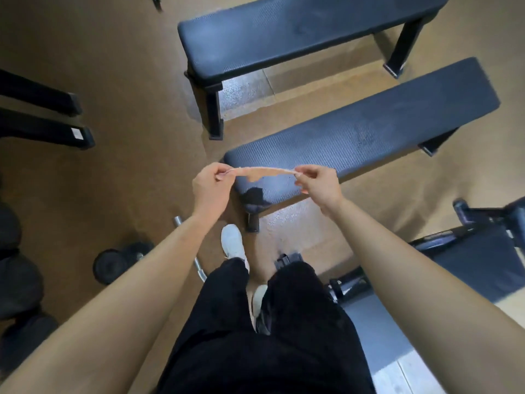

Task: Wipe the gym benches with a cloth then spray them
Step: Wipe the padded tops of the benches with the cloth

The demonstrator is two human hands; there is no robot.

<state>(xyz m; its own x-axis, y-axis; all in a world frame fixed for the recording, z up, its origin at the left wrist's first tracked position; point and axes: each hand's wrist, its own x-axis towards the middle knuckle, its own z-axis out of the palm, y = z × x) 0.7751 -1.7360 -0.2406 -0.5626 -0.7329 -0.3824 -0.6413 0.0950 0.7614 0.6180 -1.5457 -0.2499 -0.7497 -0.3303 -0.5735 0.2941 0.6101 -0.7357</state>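
Standing on tan gym floor (136, 172): black padded near bench (369, 132); beyond it, matching far bench (298, 32); left of it, black round dumbbell (113, 265), chrome bar (178, 221).

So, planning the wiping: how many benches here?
2: near bench below the cloth, far bench beyond it. At right padded gear, at left black legs: maybe more benches.

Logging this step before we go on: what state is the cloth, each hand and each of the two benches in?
Pale peach cloth: stretched between both hands, in the air before the near bench's end.
Left hand: pinches the cloth's left end.
Right hand: pinches the cloth's right end.
Near dark padded flat bench: standing upright, touched by neither hand.
Far dark padded flat bench: standing upright, untouched.
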